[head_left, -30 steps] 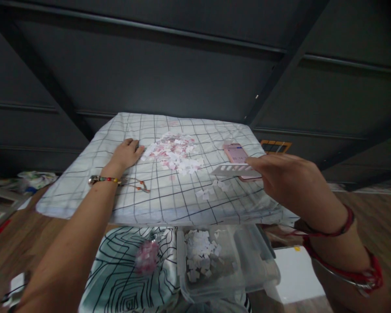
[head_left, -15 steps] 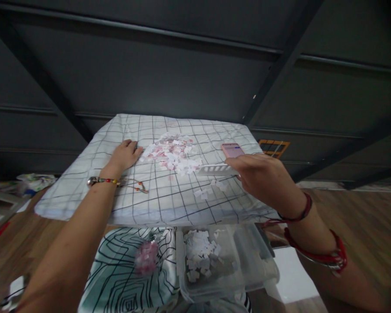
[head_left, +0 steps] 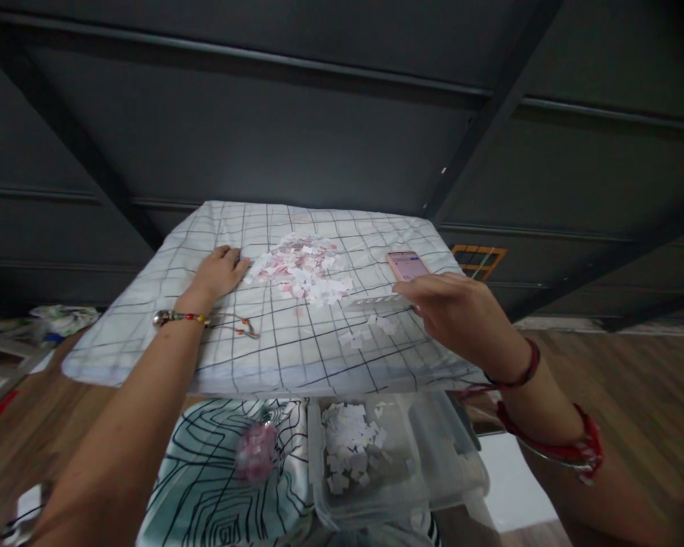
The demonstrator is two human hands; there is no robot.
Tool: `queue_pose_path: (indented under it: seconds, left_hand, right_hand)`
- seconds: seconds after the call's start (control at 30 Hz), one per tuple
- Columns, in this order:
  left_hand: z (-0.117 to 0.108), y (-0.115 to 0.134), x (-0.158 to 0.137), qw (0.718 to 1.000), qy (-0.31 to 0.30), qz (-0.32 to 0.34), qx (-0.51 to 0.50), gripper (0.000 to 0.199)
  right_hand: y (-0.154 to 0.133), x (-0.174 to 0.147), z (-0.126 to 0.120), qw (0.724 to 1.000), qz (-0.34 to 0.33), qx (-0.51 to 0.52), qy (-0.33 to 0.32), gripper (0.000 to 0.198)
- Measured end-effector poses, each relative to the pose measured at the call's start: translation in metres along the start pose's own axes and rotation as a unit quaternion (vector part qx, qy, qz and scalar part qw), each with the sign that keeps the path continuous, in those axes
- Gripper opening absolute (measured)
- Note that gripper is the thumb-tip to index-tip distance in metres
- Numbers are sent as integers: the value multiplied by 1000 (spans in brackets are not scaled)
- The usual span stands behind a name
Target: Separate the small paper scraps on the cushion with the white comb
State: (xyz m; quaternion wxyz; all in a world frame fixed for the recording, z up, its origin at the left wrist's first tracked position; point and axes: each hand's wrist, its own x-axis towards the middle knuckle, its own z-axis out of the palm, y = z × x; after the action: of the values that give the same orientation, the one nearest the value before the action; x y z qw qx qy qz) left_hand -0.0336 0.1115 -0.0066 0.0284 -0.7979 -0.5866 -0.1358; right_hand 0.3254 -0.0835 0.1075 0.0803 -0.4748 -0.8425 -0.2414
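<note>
A pile of small white and pink paper pieces [head_left: 302,267] lies on a table covered with a white checked cloth [head_left: 313,353]. My left hand [head_left: 217,272] rests palm down on the cloth at the pile's left edge, fingers loosely spread and holding nothing. At the right, my right hand [head_left: 453,308] is closed around the end of a thin white slotted strip [head_left: 373,303]. The strip's far end reaches the pile's right edge; its exact kind I cannot tell. A few loose white pieces [head_left: 353,339] lie just in front of it.
A pink phone [head_left: 407,266] lies beyond my right hand. Below the table's front edge, a clear plastic box [head_left: 370,516] holds white paper pieces. Left of it, a pink bundle [head_left: 256,452] sits on green patterned fabric [head_left: 205,486]. Dark panels [head_left: 296,129] rise behind the table.
The slotted strip has tipped, so its slotted face shows narrower and fainter. My right hand has shifted very slightly. The phone screen now shows more, and my left hand has stayed put.
</note>
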Motion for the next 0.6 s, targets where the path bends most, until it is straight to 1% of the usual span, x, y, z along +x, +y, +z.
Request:
queue_pose_path:
  seconds: [0.07,0.17,0.27,0.37,0.47,0.6]
  left_hand:
    - [0,0,0,1000,1,-3,-1,48]
    - [-1,0,-1,1000,1,-5,1,47]
    - [-1,0,-1,1000,-1,-10,6,49]
    - [-1,1,0,1000,-5,-6,8,50]
    - [-2,2,0,1000,-7,1,9,49]
    - [-3,3,-1,1000,-7,-10,21,52]
  right_hand:
    - [1,6,0,1000,13,-8,-3,29]
    - [6,6,-8,999,25,-23,-5,30]
    - [12,-6,-14,998,46,-44,-4,28]
    - [13,-23,-12,995,70,-67,-5,27]
    - [7,-34,-5,996,58,-72,15,31]
    - [-6,-36,-4,998,32,-32,47,30]
